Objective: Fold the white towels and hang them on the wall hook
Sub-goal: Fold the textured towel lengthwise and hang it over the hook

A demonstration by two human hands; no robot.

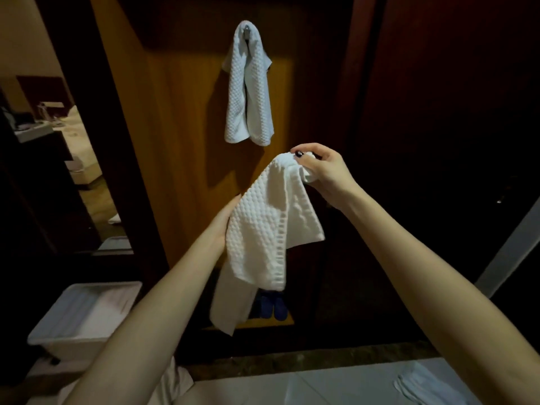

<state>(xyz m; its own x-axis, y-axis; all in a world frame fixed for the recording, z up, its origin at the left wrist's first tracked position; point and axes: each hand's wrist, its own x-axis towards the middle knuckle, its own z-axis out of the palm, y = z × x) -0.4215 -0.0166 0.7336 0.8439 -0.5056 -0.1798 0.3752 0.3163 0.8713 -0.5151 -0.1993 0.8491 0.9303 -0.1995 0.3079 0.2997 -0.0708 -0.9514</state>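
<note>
Status: one hung towel point(248, 92) drapes over the wall hook point(247, 30) on the far wooden panel point(181, 127); judge this unit done. A second towel point(260, 229) is held in the air below it, doubled, with uneven hanging ends. The right hand point(321, 171) clenches its bunched top fold. The left hand point(225, 223) lies against its left edge. Its fingers are hidden behind the cloth, so its grip cannot be determined.

Remaining, by judgement: square the fold, lift, hang. The bin point(87, 311) at near left appears to hold more white cloth.

Room: open air lies between the second towel and the hung towel's lower edge. The hook is occupied.
</note>
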